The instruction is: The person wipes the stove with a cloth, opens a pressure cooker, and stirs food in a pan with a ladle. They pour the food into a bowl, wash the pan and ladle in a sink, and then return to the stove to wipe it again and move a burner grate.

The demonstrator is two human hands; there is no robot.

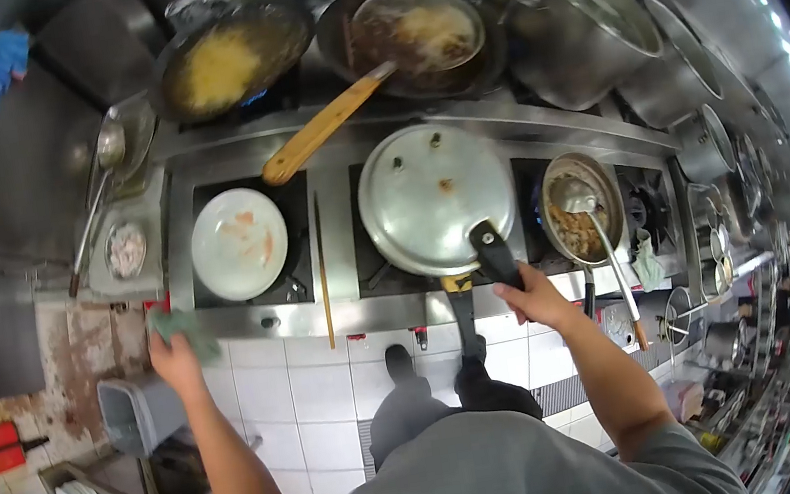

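Right of white plate (240, 244), pressure cooker (436, 199)! Your right hand (536, 298) grips black handle (493, 251); left hand (177, 360), plate's near-left, clutches cloth (187, 335). Handle's misaligned with lower handle (463, 314): ill-seated lid (427, 222) could slip, scald.

- Head camera: a single view from the wearer's own head, facing forward and steeply downward.
- Lens: very wide-angle; straight edges bow and the corners fall to black.
- Near field: the wearer's grey shirt (508, 479), lower centre, closest to the camera.
- Middle field: the pressure cooker (430, 207), close to the centre and seen from above.
- Far field: the stockpot (550, 53) beyond the cooker; the right margin recedes deep into the kitchen.
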